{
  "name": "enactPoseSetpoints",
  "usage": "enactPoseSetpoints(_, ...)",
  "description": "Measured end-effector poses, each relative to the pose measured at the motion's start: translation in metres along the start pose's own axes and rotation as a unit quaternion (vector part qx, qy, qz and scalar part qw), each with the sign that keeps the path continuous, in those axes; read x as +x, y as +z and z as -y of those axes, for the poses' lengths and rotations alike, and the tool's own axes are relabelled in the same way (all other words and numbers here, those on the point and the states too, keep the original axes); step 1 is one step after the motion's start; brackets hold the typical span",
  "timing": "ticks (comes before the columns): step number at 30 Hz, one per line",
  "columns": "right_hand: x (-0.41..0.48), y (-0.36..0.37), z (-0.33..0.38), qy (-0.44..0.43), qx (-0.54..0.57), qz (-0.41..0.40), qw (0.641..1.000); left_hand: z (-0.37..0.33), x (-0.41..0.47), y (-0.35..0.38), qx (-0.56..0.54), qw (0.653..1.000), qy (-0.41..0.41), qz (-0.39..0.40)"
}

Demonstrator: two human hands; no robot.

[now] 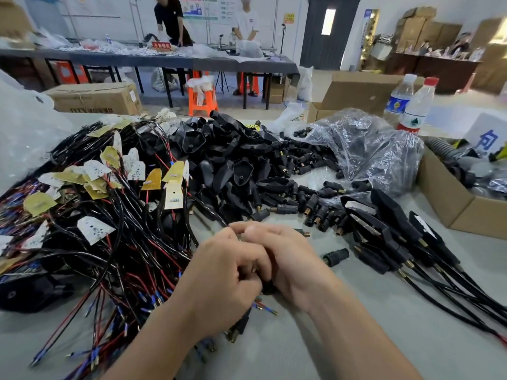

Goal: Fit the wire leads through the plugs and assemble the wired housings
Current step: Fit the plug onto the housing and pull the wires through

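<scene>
**Working two-handed, knuckles pressed together**

Both hands are bunched tight against each other just above the grey table (356,338), touching along the fingers. My left hand (219,272) has its fingers curled in hard. The wire leads (264,308) — red and blue sleeves with metal tips — poke out from under it, toward me. My right hand (288,259) is curled as well, with its thumb and forefinger meeting the left fingertips at the far side of the clump. A dark plug (268,289) shows in the gap under its palm. I cannot tell how far the leads sit inside the plug, because the fingers cover the joint.

Left of the left hand lies a tangle of black and red harnesses (115,242), dotted with small white and yellow boards, and its near strands run right up beside my wrist. Beyond both hands is a heap of empty black housings (219,160). Beyond and to the right are scattered loose plugs (310,207) with brass ends. One stray plug (336,256) lies on the table just right of the right hand, not touching it.

Farther right is a row of assembled housings (384,229), their black cables trailing back toward me. Past those stands an open cardboard box (450,204) — and behind the loose plugs, a crumpled clear bag (370,149).
</scene>
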State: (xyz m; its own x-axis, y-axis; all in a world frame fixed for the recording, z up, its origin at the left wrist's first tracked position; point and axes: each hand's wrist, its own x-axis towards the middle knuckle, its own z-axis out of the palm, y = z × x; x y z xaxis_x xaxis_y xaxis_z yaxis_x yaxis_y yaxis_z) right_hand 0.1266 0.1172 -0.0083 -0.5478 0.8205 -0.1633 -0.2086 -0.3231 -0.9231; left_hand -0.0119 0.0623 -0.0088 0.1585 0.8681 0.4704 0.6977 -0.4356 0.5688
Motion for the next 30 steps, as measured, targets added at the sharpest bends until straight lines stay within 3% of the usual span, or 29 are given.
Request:
enactPoseSetpoints(2, 0.000, -0.003, 0.005, 0.027, 0.000, 0.007, 1.000, -0.004, -0.004, 0.003, 0.027, 0.999, 0.022, 0.025)
enactPoseSetpoints(4, 0.003, -0.006, 0.006, 0.026, -0.001, -0.015, 1.000, -0.006, -0.005, 0.008, 0.030, 0.999, 0.031, -0.008)
enactPoseSetpoints(8, 0.009, -0.014, 0.005, -0.020, -0.052, -0.063, 0.996, 0.011, 0.009, -0.001, 0.062, 0.977, -0.129, -0.157)
enactPoseSetpoints(12, 0.005, -0.022, 0.007, -0.048, -0.112, -0.058, 0.991, 0.044, 0.013, -0.012, 0.255, 0.928, -0.262, -0.072)
enactPoseSetpoints(19, -0.003, -0.049, 0.022, -0.115, 0.146, -0.198, 0.962, 0.054, 0.011, -0.009, 0.337, 0.885, -0.312, -0.069)
enactPoseSetpoints(23, -0.005, -0.049, 0.024, -0.115, 0.197, -0.165, 0.959, 0.054, 0.010, -0.007, 0.370, 0.880, -0.293, -0.055)
enactPoseSetpoints(27, -0.008, -0.043, 0.020, -0.095, 0.047, -0.103, 0.989, 0.046, 0.011, -0.005, 0.349, 0.905, -0.221, -0.099)
enactPoseSetpoints(30, -0.009, -0.043, 0.022, -0.095, 0.036, -0.116, 0.988, 0.037, 0.016, 0.007, 0.311, 0.934, -0.148, -0.094)
